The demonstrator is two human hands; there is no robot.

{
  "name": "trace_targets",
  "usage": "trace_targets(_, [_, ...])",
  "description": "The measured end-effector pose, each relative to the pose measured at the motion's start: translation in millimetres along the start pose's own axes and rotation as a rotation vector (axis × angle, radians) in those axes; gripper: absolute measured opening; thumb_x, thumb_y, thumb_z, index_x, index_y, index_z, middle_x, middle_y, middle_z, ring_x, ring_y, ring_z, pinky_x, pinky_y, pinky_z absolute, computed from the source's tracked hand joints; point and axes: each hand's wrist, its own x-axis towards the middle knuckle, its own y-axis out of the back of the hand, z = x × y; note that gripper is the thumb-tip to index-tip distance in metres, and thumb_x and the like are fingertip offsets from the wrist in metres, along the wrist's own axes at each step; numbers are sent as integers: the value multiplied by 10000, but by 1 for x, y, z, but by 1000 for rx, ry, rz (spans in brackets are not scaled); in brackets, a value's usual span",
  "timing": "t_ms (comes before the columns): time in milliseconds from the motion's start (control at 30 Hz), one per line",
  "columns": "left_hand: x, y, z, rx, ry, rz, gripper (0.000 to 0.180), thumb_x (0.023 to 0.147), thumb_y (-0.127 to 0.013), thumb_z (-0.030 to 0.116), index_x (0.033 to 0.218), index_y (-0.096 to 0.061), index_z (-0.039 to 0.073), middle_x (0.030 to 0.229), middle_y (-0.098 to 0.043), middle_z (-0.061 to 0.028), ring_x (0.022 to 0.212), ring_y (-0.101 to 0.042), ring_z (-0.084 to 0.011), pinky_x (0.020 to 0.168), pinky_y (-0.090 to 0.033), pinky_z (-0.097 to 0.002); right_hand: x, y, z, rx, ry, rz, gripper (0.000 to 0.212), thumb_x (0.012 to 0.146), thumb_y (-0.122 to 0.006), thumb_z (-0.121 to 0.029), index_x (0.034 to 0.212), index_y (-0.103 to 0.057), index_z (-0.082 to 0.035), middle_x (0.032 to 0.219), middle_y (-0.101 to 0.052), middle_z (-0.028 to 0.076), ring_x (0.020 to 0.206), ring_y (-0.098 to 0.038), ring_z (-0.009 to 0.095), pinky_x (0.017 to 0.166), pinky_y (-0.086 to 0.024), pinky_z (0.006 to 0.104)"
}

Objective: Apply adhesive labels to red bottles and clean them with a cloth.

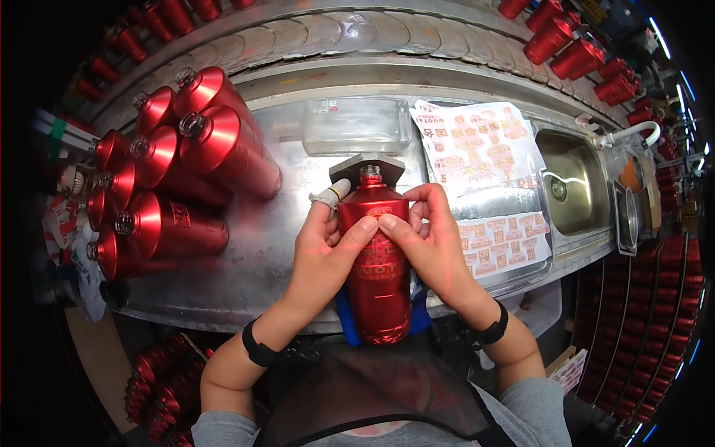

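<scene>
A shiny red bottle [381,302] with a bare threaded neck lies tilted in front of me, its neck pointing away and its base toward my body. My left hand [322,252] is closed around its left side; a pale wrap covers one fingertip. My right hand [438,257] grips the right side. Both thumbs press side by side on the bottle's upper front, over a small gold mark. Behind the neck stands a dark grey angular support [342,172]. Blue material [347,316] shows under the bottle's lower part.
Several red bottles [237,156] stand grouped on the metal table [261,257] at left. A clear tray [356,127] sits at the back. Printed decal sheets [477,145] lie at right, beside a sink [573,186] with a white faucet [633,134]. Beyond runs a plated conveyor [357,33].
</scene>
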Motion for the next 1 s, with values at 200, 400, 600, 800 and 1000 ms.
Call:
trace_targets(200, [1,1,-2,-4,-13,6,607,919,-660,116,1404,-333,-47,1315,-511,-159,1148,-558,-171,959,-472,-294,1,-1,-1,-23,11,13,492,811,-775,-295,1064,-451,-25,724,-402,-6,649,-396,80,557,-362,240])
trace_targets(400, [3,1,10,-64,69,-16,609,920,-657,109,1406,-326,-51,1314,-512,-172,1151,-556,-172,961,-472,-295,4,3,2,252,-73,-37,472,819,-771,-274,1070,-451,-36,742,-397,-15,669,-381,60,586,-369,216])
trace_targets(600, [3,3,3,-50,36,-15,641,908,-673,112,1408,-309,-60,1283,-538,-185,1154,-560,-190,976,-470,-301,2,1,2,153,-17,-47,466,817,-776,-236,1080,-447,-37,745,-381,-24,690,-365,48,605,-364,195])
trace_targets(800, [6,4,12,-66,85,-29,642,904,-683,131,1402,-319,-50,1255,-564,-185,1129,-578,-191,954,-484,-303,8,8,2,177,-25,-87,434,814,-770,-253,1047,-470,-43,734,-402,-21,683,-375,49,593,-356,202])
trace_targets(1000, [7,-1,13,-63,76,-31,556,911,-675,146,1356,-388,-26,1202,-606,-168,1082,-603,-176,920,-498,-295,15,4,8,55,-1,-46,403,819,-760,-289,979,-483,-45,679,-405,-22,639,-387,57,574,-357,234])
